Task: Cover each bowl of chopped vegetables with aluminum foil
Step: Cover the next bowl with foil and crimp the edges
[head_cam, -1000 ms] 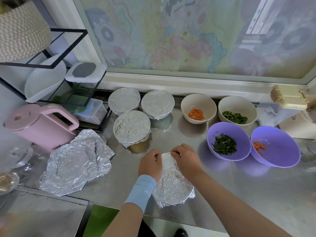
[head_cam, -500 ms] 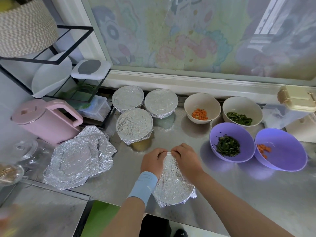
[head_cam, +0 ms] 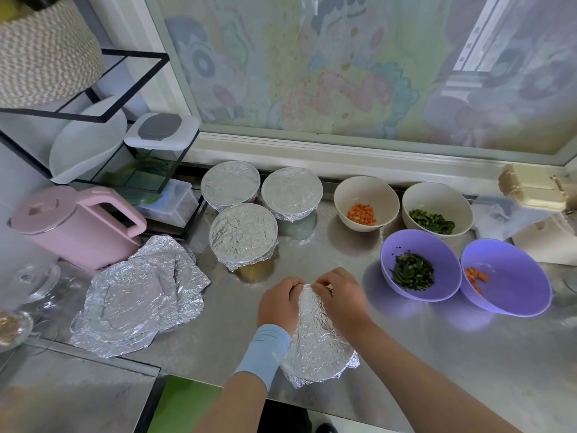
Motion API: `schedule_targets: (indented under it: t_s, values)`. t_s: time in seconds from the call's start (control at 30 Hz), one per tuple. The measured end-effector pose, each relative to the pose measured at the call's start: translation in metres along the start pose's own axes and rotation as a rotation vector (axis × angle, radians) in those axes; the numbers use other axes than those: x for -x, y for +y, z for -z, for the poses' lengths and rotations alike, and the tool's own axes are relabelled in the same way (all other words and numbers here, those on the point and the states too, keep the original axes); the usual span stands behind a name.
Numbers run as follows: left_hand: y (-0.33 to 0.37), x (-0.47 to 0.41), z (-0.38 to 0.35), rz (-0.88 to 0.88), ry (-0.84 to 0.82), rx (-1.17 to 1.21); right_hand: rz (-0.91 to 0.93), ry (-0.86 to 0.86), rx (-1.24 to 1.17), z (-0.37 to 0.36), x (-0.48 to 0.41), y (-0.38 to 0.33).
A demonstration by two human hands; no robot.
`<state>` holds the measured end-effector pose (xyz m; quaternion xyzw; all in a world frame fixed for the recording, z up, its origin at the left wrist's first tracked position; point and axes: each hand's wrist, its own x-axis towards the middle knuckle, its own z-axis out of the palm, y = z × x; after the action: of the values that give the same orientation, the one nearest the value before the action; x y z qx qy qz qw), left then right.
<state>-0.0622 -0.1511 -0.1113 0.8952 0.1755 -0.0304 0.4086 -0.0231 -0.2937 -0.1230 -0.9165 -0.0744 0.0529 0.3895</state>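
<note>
— Where was the foil-covered bowl [head_cam: 317,351]?
— At the near edge of the bench [head_cam: 437,354], its contents hidden.
— And the hands?
— Left hand [head_cam: 279,303] and right hand [head_cam: 342,300] each had a curled grip pinching the foil [head_cam: 307,300] at the bowl's far rim, fingertips tucked from sight.

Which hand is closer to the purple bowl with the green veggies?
The right hand. It pinches the far edge of the foil cover, just left of the purple bowl; the left hand pinches the same edge, farther left.

Left grip [head_cam: 278,303], right grip [head_cam: 342,300], both curled.
</note>
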Motion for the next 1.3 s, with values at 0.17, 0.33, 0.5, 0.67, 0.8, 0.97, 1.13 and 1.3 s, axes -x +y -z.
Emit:
schedule_targets:
  t_s: [0.17, 0.33, 0.5, 0.67, 0.8, 0.97, 1.13, 1.3]
  values:
    - [0.003, 0.001, -0.001, 0.022, 0.038, 0.016, -0.019, -0.033, 0.021, 0.002, -0.006, -0.001]
    - [0.006, 0.012, -0.002, 0.094, 0.097, 0.049, 0.049, -0.059, 0.174, 0.004, -0.008, -0.006]
    - [0.007, 0.001, 0.007, 0.028, 0.022, -0.086, -0.093, -0.088, 0.235, 0.006, 0.003, -0.012]
    - [0.008, -0.013, 0.002, -0.141, -0.207, -0.154, -0.07, -0.174, 0.242, 0.001, 0.005, -0.002]
    - [0.004, -0.012, -0.003, -0.141, -0.173, -0.201, -0.091, -0.151, 0.159, -0.002, 0.006, 0.001]
    - [0.005, -0.01, -0.004, -0.158, -0.141, -0.215, -0.093, -0.145, 0.138, -0.002, 0.007, 0.001]
    - [0.004, -0.008, -0.004, -0.161, -0.143, -0.216, -0.078, -0.149, 0.168, 0.0, 0.009, -0.002]
    - [0.003, -0.009, -0.004, -0.162, -0.164, -0.247, -0.064, -0.197, 0.304, 0.003, 0.008, -0.006]
